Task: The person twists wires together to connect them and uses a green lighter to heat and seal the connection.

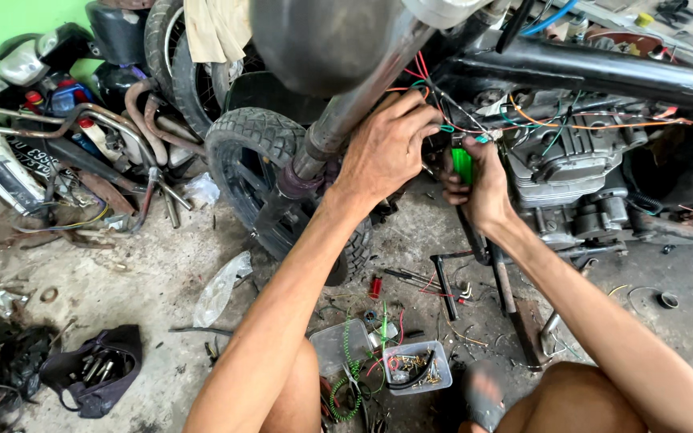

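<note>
Nearest the camera, on the concrete floor (146, 273), a clear plastic tub of small screws and fittings (417, 367) sits between the person's knees, with a coiled green cord (349, 377) just beside it and a dark tool pouch (94, 370) well off to the left.

Further up, the right hand (483, 186) has its grip closed around a green-handled tool (462, 164), probably a screwdriver, though the shaft is hidden. The handle stands nearly upright, its long axis running from the palm up toward the wiring, with the working end pointing up and away.

The left hand (387, 148) rests against the frame with its fingers curled in among the loose wires (443, 120); whether they pinch one strand or only steady the bundle cannot be told from here.

To do this well, the left hand should hold the one wire or connector still and keep the red, green and orange strands clear of the tip, while the right hand keeps the tool in line with its axis and presses gently.

Beyond the hands lie the motorcycle engine (559, 168), the black frame tube (587, 68) and the front tyre (254, 144).
</note>
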